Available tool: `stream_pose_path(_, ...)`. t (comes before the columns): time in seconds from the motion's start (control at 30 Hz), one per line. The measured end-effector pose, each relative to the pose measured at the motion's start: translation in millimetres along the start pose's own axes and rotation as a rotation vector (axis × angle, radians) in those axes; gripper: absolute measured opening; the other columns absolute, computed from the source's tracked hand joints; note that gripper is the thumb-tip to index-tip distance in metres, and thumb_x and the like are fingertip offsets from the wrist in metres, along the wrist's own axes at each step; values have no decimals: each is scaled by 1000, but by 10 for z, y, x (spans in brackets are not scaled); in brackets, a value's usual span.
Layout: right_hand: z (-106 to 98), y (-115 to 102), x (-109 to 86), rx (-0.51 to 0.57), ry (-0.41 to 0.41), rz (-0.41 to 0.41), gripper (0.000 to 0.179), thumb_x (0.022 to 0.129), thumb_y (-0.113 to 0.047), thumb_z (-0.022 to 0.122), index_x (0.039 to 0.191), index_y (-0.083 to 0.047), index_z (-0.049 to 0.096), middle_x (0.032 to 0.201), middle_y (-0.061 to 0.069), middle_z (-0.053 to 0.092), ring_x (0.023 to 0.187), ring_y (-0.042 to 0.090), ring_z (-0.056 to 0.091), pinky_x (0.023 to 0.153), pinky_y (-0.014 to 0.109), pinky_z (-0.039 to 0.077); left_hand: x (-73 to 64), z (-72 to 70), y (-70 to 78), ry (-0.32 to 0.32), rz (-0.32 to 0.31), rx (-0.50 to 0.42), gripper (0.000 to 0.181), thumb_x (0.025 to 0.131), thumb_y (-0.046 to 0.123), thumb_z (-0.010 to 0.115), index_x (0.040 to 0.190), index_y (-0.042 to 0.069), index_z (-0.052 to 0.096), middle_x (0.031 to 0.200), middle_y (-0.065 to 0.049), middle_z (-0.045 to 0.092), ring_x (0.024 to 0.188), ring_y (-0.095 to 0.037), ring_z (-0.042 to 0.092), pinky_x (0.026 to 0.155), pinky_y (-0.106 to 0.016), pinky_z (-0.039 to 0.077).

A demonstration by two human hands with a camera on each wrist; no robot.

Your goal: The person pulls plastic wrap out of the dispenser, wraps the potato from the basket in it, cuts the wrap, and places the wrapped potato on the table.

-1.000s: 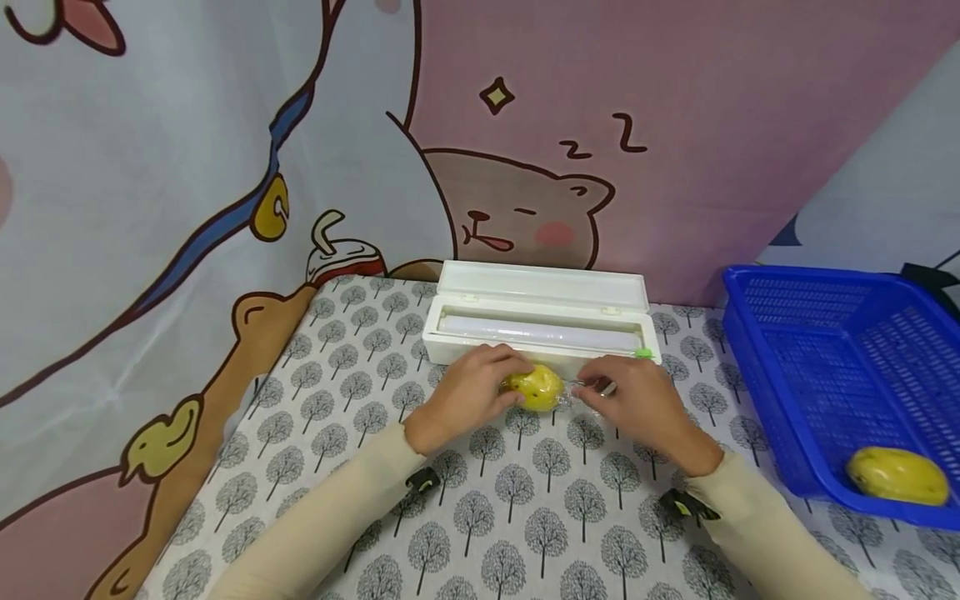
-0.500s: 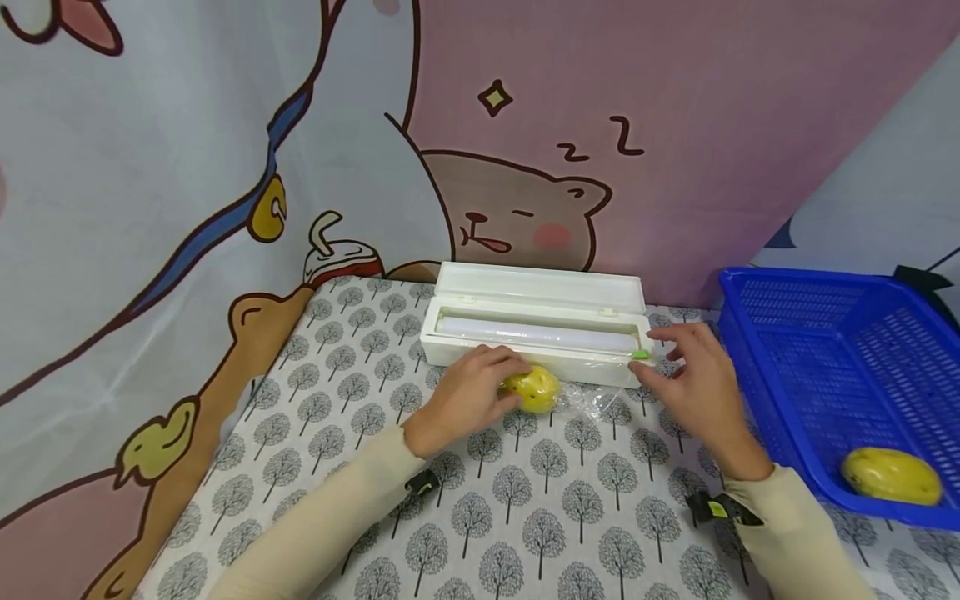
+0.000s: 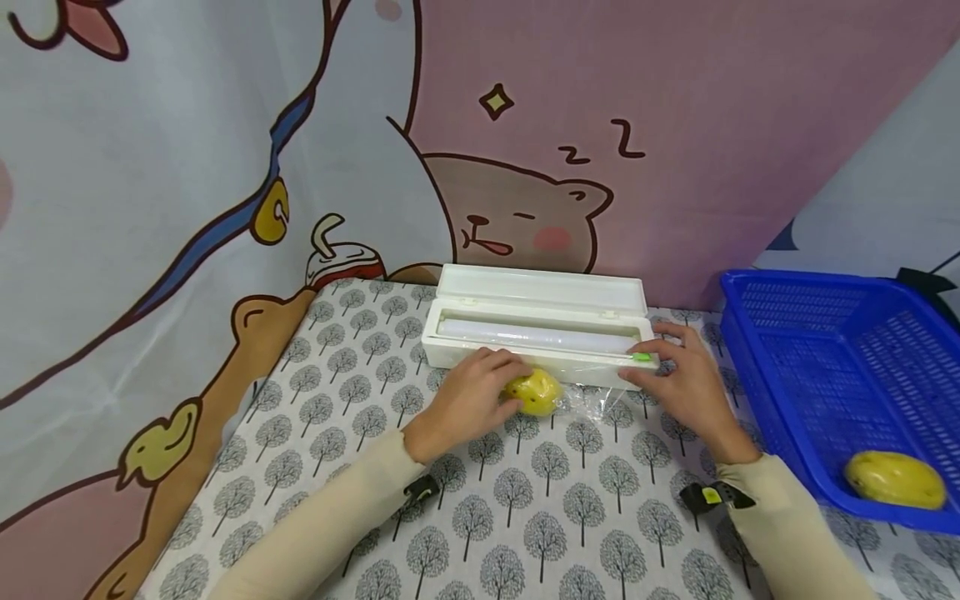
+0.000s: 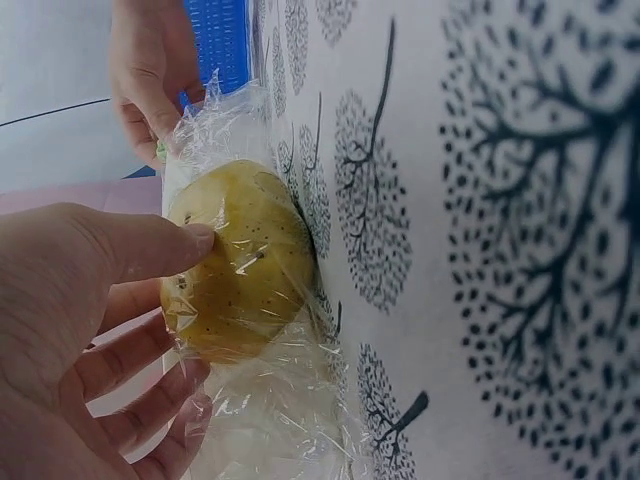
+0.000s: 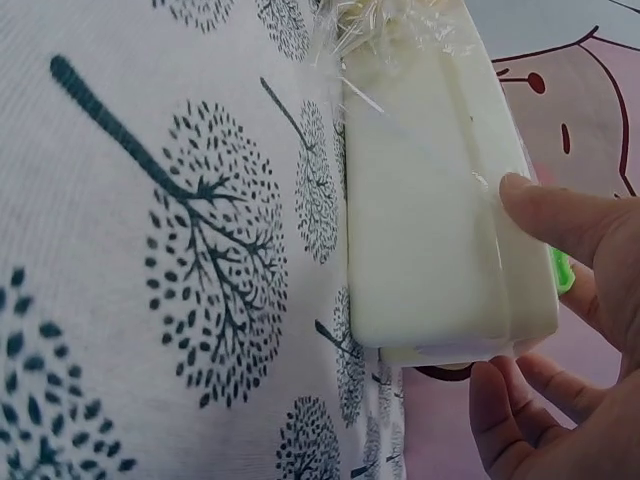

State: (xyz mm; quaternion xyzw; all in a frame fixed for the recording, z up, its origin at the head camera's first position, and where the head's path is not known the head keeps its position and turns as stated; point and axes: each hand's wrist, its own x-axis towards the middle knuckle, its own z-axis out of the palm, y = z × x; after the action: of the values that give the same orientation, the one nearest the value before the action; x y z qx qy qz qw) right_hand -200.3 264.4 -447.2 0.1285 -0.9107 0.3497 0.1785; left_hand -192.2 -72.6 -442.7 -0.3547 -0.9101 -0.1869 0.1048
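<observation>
My left hand [image 3: 476,393] holds a yellow, dark-speckled mango [image 3: 540,393] low over the cloth, thumb and fingers around one end. Clear cling film [image 4: 270,430] covers the mango and stretches from it toward a white cling film box [image 3: 450,354] standing just behind. The box lid is up and the roll [image 3: 540,334] lies inside. At the right end of the box is my right hand [image 3: 686,387]: the thumb [image 5: 530,205] presses the front top edge, and the index finger is at the green cutter slider [image 5: 562,270]. Its other fingers curl by the box's end.
A blue plastic basket [image 3: 765,400] stands at the right, with another yellow mango [image 3: 896,479] in it. Behind the box rises a cartoon-printed curtain [image 3: 675,167]. The table has a tree-patterned cloth [image 3: 525,533].
My right hand has left the film beside the mango and moved right to the box's end, then closed in on the slider corner. The left hand keeps its hold on the mango.
</observation>
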Motion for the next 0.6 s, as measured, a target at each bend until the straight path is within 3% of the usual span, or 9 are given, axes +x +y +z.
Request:
stream_pose_path(0.27, -21, 48, 5, 13, -11, -2, 29, 84, -11, 98, 108, -3, 83, 151, 27, 57, 98, 34, 65, 74, 31, 45, 2, 2, 14, 22, 21, -7, 47, 95, 22, 90, 137, 8, 75, 137, -7, 73, 122, -26, 67, 110, -41, 54)
stream_pose_path(0.43, -43, 57, -13, 29, -20, 1, 31, 86, -9, 96, 112, -1, 83, 145, 28, 59, 100, 39, 67, 74, 31, 50, 1, -4, 22, 25, 29, -25, 46, 95, 21, 89, 136, 7, 75, 136, -8, 73, 122, -26, 67, 110, -41, 54)
stream_pose_path(0.6, -41, 90, -21, 45, -25, 11, 32, 86, -9, 95, 114, 0, 82, 144, 30, 59, 101, 41, 67, 73, 21, 48, 23, -9, 38, 43, 57, -28, 44, 94, 21, 90, 134, 8, 76, 134, -7, 73, 120, -24, 67, 107, -39, 55)
